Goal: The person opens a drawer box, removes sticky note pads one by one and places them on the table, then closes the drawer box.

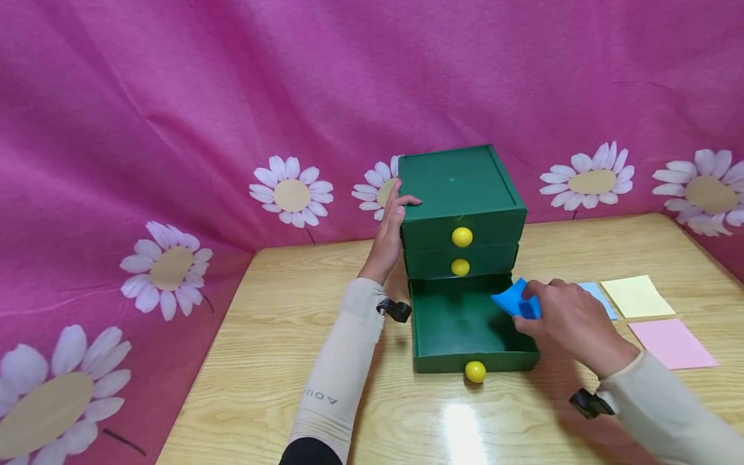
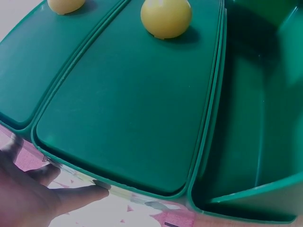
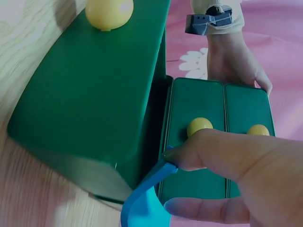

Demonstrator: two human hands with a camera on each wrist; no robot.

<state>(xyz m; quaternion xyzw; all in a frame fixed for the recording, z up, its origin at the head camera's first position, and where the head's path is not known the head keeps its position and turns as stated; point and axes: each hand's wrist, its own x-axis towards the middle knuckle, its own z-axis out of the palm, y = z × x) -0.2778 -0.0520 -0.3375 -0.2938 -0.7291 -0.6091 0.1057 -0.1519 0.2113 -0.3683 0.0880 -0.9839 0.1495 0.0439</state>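
Note:
A green three-drawer cabinet (image 1: 459,184) with round yellow knobs stands on the wooden table. Its bottom drawer (image 1: 459,326) is pulled out, and the bare green floor shows inside; the upper two drawers are closed. My left hand (image 1: 388,236) rests against the cabinet's left side with fingers extended, one fingertip over the top edge. Over the right side of the pulled-out drawer, my right hand (image 1: 572,323) pinches a blue sticky note pad (image 1: 514,300) between thumb and fingers. In the right wrist view, the pad (image 3: 147,203) curves beside the drawer's edge.
On the table to the right lie a yellow sticky note (image 1: 637,297), a pink one (image 1: 673,343) and a light blue one (image 1: 600,301), the last partly behind my right hand. A magenta cloth (image 1: 372,77) with daisies hangs behind and at the sides.

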